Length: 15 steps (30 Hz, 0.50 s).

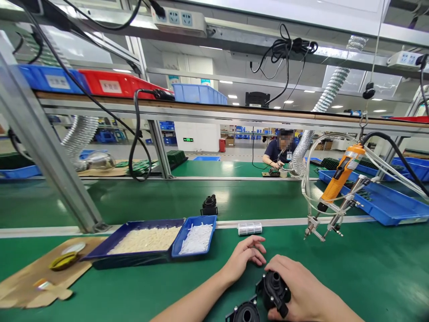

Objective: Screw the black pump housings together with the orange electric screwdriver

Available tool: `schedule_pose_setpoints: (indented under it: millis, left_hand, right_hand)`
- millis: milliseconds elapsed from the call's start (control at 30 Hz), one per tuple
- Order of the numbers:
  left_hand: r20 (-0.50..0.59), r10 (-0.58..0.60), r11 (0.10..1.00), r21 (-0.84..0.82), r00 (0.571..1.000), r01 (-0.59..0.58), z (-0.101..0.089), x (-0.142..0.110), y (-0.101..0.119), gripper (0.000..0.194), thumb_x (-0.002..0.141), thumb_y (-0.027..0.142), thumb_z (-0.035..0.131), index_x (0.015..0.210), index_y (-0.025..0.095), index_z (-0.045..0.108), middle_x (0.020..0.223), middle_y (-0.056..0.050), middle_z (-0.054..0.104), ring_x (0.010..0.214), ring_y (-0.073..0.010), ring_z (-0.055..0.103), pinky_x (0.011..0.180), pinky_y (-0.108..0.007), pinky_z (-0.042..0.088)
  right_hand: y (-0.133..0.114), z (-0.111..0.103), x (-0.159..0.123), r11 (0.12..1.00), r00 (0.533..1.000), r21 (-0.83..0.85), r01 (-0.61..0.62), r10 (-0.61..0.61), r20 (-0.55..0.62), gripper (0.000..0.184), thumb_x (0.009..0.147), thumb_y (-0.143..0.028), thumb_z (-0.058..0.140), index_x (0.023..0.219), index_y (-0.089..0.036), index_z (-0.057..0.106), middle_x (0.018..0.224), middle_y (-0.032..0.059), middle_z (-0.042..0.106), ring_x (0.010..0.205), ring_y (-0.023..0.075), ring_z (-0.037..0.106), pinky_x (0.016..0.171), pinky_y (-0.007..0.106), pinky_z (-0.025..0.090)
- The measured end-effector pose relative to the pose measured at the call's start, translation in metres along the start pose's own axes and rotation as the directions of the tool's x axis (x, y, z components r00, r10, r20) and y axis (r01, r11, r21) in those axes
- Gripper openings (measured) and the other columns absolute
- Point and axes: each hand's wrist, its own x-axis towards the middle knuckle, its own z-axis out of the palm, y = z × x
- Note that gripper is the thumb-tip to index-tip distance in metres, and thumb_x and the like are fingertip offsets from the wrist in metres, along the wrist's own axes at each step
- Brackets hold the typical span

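My right hand (pixel 303 288) is wrapped round a black plastic pump housing (pixel 275 291) on the green bench, near the bottom edge. My left hand (pixel 246 255) rests just beside it, fingers curled down onto the mat, touching the housing's far side; nothing shows inside it. A second black round part (pixel 245 312) lies in front of the housing at the bottom edge, partly cut off.
Two blue trays, one of cream pieces (pixel 144 241) and one of white pieces (pixel 197 239), sit to the left. An orange electric screwdriver (pixel 337 183) hangs at right above the mat. A black part (pixel 209 205) stands on the belt. A person works far behind.
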Motion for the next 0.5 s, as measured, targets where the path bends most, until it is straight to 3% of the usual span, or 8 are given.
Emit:
schedule_pose_setpoints:
  millis: [100,167,233,267,333,433,500]
  left_hand:
    - [-0.038,-0.019,0.999,-0.033,0.999,0.018,-0.001,0.003,-0.001,0.051,0.068,0.022,0.054,0.117,0.013,0.067,0.095,-0.007,0.068,0.072,-0.0205,0.074,0.068,-0.031,0.056]
    - [-0.055,-0.026,0.999,-0.036,0.998,0.024,0.0,0.004,-0.002,0.05,0.068,0.023,0.055,0.115,0.013,0.067,0.093,-0.006,0.069,0.071,-0.0188,0.073,0.067,-0.029,0.056]
    - [-0.075,-0.023,0.999,-0.028,0.997,0.021,0.0,0.007,-0.003,0.049,0.067,0.023,0.056,0.114,0.013,0.068,0.092,-0.006,0.069,0.07,-0.0179,0.072,0.066,-0.029,0.055]
    - [-0.082,-0.02,1.0,-0.022,0.996,0.018,-0.001,0.009,-0.003,0.049,0.067,0.024,0.056,0.113,0.013,0.068,0.091,-0.005,0.069,0.069,-0.0177,0.071,0.065,-0.028,0.055]
    - [-0.081,-0.019,1.0,-0.014,0.997,0.018,-0.004,0.011,0.0,0.049,0.066,0.026,0.057,0.112,0.014,0.068,0.089,-0.005,0.069,0.067,-0.0177,0.071,0.063,-0.028,0.053]
    - [-0.095,-0.053,0.998,0.029,0.994,0.056,-0.004,-0.003,0.014,0.048,0.064,0.029,0.061,0.109,0.015,0.071,0.087,-0.004,0.071,0.066,-0.0182,0.07,0.063,-0.028,0.053]
    - [-0.141,-0.1,0.988,0.102,0.985,0.115,0.0,-0.016,0.026,0.045,0.064,0.034,0.068,0.106,0.018,0.073,0.087,-0.004,0.072,0.07,-0.0201,0.07,0.067,-0.031,0.056]
  right_hand:
    - [-0.006,-0.002,-0.007,0.999,0.998,0.053,0.008,-0.011,0.063,0.088,0.063,-0.028,0.091,0.144,-0.022,0.055,0.135,0.012,0.06,0.125,0.0338,0.058,0.107,0.042,0.049]
    - [-0.012,-0.009,-0.012,0.998,0.996,0.046,0.029,-0.033,0.08,0.11,0.068,-0.03,0.089,0.162,-0.025,0.034,0.153,0.0156,0.047,0.14,0.0366,0.047,0.115,0.045,0.045]
    - [-0.018,-0.011,-0.009,0.999,0.995,0.004,0.052,-0.052,0.091,0.117,0.07,-0.028,0.088,0.167,-0.029,0.023,0.16,0.0163,0.035,0.146,0.0377,0.039,0.115,0.046,0.047]
    - [-0.02,-0.007,-0.004,0.998,0.994,-0.04,0.042,-0.037,0.106,0.11,0.072,-0.027,0.087,0.165,-0.031,0.027,0.16,0.0164,0.034,0.146,0.0387,0.039,0.112,0.046,0.05]
    - [-0.026,0.013,0.013,0.983,0.987,-0.183,-0.024,0.052,0.152,0.08,0.083,-0.028,0.08,0.155,-0.034,0.045,0.154,0.017,0.042,0.141,0.0418,0.043,0.098,0.048,0.059]
    - [-0.038,0.058,0.04,0.926,0.965,-0.361,-0.111,0.187,0.182,0.04,0.093,-0.049,0.07,0.131,-0.039,0.065,0.126,0.0144,0.058,0.119,0.044,0.056,0.067,0.042,0.061]
    - [-0.04,0.081,0.051,0.922,0.979,-0.367,-0.128,0.176,0.1,0.037,0.087,-0.061,0.072,0.115,-0.037,0.071,0.111,0.0103,0.061,0.104,0.0394,0.061,0.059,0.037,0.057]
